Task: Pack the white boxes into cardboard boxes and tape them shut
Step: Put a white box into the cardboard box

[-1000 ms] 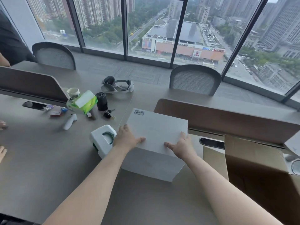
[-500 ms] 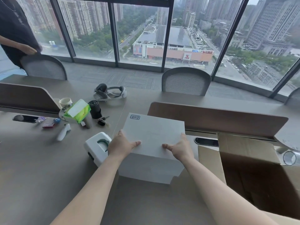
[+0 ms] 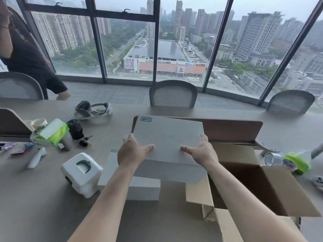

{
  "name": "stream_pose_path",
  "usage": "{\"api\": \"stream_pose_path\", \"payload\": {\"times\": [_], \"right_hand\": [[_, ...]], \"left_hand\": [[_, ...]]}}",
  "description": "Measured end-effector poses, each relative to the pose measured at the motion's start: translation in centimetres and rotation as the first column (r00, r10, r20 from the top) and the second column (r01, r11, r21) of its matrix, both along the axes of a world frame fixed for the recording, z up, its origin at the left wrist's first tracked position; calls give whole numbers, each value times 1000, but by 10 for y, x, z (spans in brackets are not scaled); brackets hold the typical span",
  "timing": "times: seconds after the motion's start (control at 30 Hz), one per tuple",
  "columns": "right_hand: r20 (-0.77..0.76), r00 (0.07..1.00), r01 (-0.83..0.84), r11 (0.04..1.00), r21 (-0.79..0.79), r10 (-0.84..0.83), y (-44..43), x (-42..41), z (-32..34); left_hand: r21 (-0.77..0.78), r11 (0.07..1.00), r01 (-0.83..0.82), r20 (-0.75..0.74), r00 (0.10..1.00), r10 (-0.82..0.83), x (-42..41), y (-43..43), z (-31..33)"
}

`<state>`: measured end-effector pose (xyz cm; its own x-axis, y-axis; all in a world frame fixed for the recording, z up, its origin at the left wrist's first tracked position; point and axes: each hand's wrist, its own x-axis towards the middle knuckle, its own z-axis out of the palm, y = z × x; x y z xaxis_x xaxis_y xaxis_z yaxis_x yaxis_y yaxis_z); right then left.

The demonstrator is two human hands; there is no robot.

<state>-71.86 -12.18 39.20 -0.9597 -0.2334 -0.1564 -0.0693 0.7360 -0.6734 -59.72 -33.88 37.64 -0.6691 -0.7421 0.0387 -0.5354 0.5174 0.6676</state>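
Nearest, a small white carton (image 3: 143,188) lay on the table (image 3: 35,198), beside the open cardboard box (image 3: 262,189) on the right. Above the carton, the left hand (image 3: 132,152) and right hand (image 3: 201,152) gripped the white box (image 3: 167,135) by its sides, thumbs on top. A foam block (image 3: 82,173) sat to the left, a brown divider (image 3: 232,130) behind.

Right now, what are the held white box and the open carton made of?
white box: likely matte paperboard; flat lid with an uncoated look, crisp edges, no glare. carton: brown cardboard, probably corrugated; thick raw-cut flaps, sharp fold creases.
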Motion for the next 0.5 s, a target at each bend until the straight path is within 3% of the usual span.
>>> {"api": "stream_pose_path", "payload": {"times": [0.5], "right_hand": [[-2, 994, 112, 993, -35, -112, 260, -47, -2]], "left_hand": [[10, 991, 137, 2, 991, -137, -65, 248, 5]]}}
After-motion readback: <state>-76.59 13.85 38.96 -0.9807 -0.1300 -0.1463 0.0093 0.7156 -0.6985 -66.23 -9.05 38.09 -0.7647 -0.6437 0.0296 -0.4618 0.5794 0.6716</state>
